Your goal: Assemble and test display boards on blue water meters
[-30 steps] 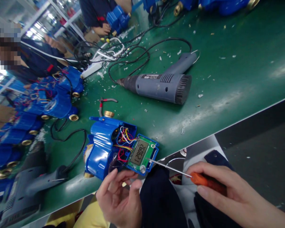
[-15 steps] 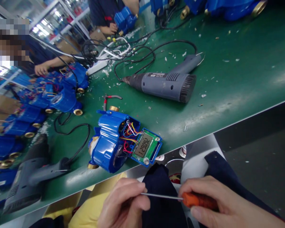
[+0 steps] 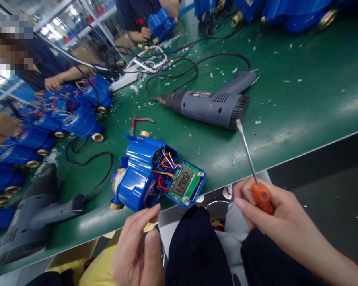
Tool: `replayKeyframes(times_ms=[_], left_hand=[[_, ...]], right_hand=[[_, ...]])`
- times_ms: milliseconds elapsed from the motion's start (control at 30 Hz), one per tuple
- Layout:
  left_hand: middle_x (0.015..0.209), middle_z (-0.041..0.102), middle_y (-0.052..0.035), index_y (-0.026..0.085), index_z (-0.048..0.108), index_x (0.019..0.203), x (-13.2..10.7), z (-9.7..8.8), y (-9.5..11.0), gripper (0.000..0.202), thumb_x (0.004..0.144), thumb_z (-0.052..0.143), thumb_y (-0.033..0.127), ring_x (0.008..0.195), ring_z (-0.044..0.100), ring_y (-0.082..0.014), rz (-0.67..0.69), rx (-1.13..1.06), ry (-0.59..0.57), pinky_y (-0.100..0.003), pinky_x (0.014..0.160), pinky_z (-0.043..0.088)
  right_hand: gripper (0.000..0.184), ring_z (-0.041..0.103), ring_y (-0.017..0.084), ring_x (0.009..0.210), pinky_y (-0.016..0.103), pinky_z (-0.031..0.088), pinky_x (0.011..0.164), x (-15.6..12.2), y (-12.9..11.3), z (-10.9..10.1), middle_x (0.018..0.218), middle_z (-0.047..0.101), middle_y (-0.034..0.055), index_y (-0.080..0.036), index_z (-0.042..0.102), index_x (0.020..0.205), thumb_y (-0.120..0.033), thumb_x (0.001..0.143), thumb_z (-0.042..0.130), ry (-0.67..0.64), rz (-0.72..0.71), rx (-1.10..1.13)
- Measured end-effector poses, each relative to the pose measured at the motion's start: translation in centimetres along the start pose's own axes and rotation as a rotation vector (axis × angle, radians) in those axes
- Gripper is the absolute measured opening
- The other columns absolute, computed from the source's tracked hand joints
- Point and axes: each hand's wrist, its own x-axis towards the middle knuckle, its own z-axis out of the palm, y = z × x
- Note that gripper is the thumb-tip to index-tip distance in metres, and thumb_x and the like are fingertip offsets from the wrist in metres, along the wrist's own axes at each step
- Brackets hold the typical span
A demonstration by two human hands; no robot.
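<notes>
My right hand (image 3: 265,206) is closed around the orange handle of a flat-blade screwdriver (image 3: 247,153), its metal shaft slanting up and away from me. My left hand (image 3: 139,244) is open and empty, fingers stretched toward the near edge of the bench, just below a blue water meter (image 3: 140,171). The meter lies on its side with brass fittings at its ends. Its cover is off, and coloured wires (image 3: 165,165) run to a green circuit board with a display (image 3: 183,182) reading 129092.
A grey heat gun (image 3: 209,107) lies behind the meter on the green bench (image 3: 301,99), another heat gun (image 3: 30,218) at left. Red-handled pliers (image 3: 143,119), cables, a white power strip (image 3: 123,82) and several blue meters (image 3: 83,121) surround them. Co-workers' hands (image 3: 54,82) are across the bench.
My left hand has let go of the screwdriver's tip, opened and moved left. My right hand has raised the screwdriver and turned its blade upward.
</notes>
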Motion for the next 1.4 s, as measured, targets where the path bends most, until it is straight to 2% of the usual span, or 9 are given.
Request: replayKeyframes(times_ms=[67, 167, 233, 300, 367, 567, 967, 1233, 1400], left_hand=[[0.087, 0.073, -0.0005, 0.022, 0.073, 0.105, -0.2, 0.6, 1.1, 0.02, 0.086, 0.067, 0.021, 0.072, 0.067, -0.014, -0.116, 0.003, 0.038, -0.024, 0.068, 0.051], [0.097, 0.075, -0.0016, 0.022, 0.065, 0.119, -0.1, 1.5, 2.3, 0.031, 0.088, 0.066, 0.021, 0.078, 0.072, -0.0116, -0.279, -0.077, -0.04, -0.019, 0.073, 0.055], [0.1, 0.076, -0.0028, 0.022, 0.064, 0.116, 0.3, 2.2, 2.5, 0.03, 0.086, 0.069, 0.022, 0.084, 0.074, -0.012, -0.362, -0.176, -0.121, -0.017, 0.076, 0.058], [0.091, 0.079, -0.0014, 0.021, 0.066, 0.103, 0.8, 2.9, 2.5, 0.023, 0.082, 0.074, 0.021, 0.079, 0.076, -0.0118, -0.441, -0.32, -0.13, -0.015, 0.073, 0.059], [0.076, 0.079, 0.001, 0.02, 0.064, 0.089, 1.3, 3.6, 2.4, 0.019, 0.077, 0.079, 0.022, 0.067, 0.076, -0.0116, -0.516, -0.478, -0.095, -0.013, 0.065, 0.06], [0.067, 0.077, 0.0018, 0.019, 0.059, 0.081, 1.1, 5.1, 2.5, 0.031, 0.07, 0.087, 0.026, 0.058, 0.075, -0.0128, -0.699, -0.789, -0.047, -0.015, 0.061, 0.061], [0.067, 0.078, -0.001, 0.018, 0.06, 0.074, 0.9, 5.9, 3.2, 0.029, 0.068, 0.088, 0.025, 0.058, 0.076, -0.0171, -0.706, -0.816, -0.005, -0.018, 0.06, 0.063], [0.067, 0.079, 0.0008, 0.019, 0.061, 0.075, 1.0, 5.6, 3.3, 0.025, 0.071, 0.086, 0.023, 0.057, 0.075, -0.016, -0.663, -0.815, -0.026, -0.016, 0.06, 0.062], [0.067, 0.078, -0.0007, 0.019, 0.061, 0.073, 1.0, 5.7, 3.3, 0.027, 0.068, 0.087, 0.022, 0.056, 0.075, -0.0176, -0.675, -0.799, -0.019, -0.017, 0.058, 0.062]], right_hand=[[0.016, 0.047, 0.009, 0.041, 0.016, 0.038, 0.037, 0.9, -0.4, 1.1, 0.057, 0.053, -0.0023, -0.019, 0.056, 0.086, -0.034, 0.09, 0.055, -0.008, 0.035, 0.046], [0.031, 0.057, 0.012, 0.047, 0.02, 0.048, 0.039, 2.0, -0.2, 2.6, 0.071, 0.063, 0.0008, -0.02, 0.053, 0.116, -0.041, 0.094, 0.053, -0.022, 0.023, 0.077], [0.041, 0.067, 0.016, 0.065, 0.023, 0.057, 0.05, 2.7, 0.1, 3.3, 0.093, 0.067, 0.0049, -0.022, 0.049, 0.13, -0.041, 0.094, 0.054, -0.034, -0.041, 0.099], [0.043, 0.069, 0.016, 0.088, 0.024, 0.061, 0.068, 3.3, 0.2, 3.9, 0.109, 0.066, 0.0065, -0.022, 0.05, 0.133, -0.037, 0.092, 0.057, -0.044, -0.107, 0.139], [0.038, 0.067, 0.014, 0.094, 0.021, 0.058, 0.077, 3.9, -0.1, 4.2, 0.109, 0.068, 0.0049, -0.021, 0.055, 0.126, -0.032, 0.09, 0.059, -0.057, -0.135, 0.191], [0.027, 0.062, 0.01, 0.073, 0.018, 0.053, 0.065, 5.4, -1.8, 3.5, 0.092, 0.068, 0.0013, -0.019, 0.063, 0.113, -0.03, 0.089, 0.062, -0.044, -0.151, 0.184], [0.026, 0.045, 0.007, 0.059, 0.016, 0.039, 0.05, 6.9, -1.8, 2.8, 0.08, 0.059, -0.0003, -0.02, 0.066, 0.112, -0.036, 0.092, 0.064, -0.142, -0.094, 0.258], [0.027, 0.058, 0.012, 0.076, 0.022, 0.048, 0.065, 6.8, -1.7, 2.8, 0.095, 0.065, 0.0035, -0.021, 0.066, 0.114, -0.039, 0.093, 0.064, -0.147, -0.127, 0.253], [0.028, 0.058, 0.013, 0.075, 0.022, 0.049, 0.065, 6.7, -1.9, 2.9, 0.094, 0.066, 0.0042, -0.02, 0.066, 0.114, -0.039, 0.093, 0.064, -0.127, -0.117, 0.24]])
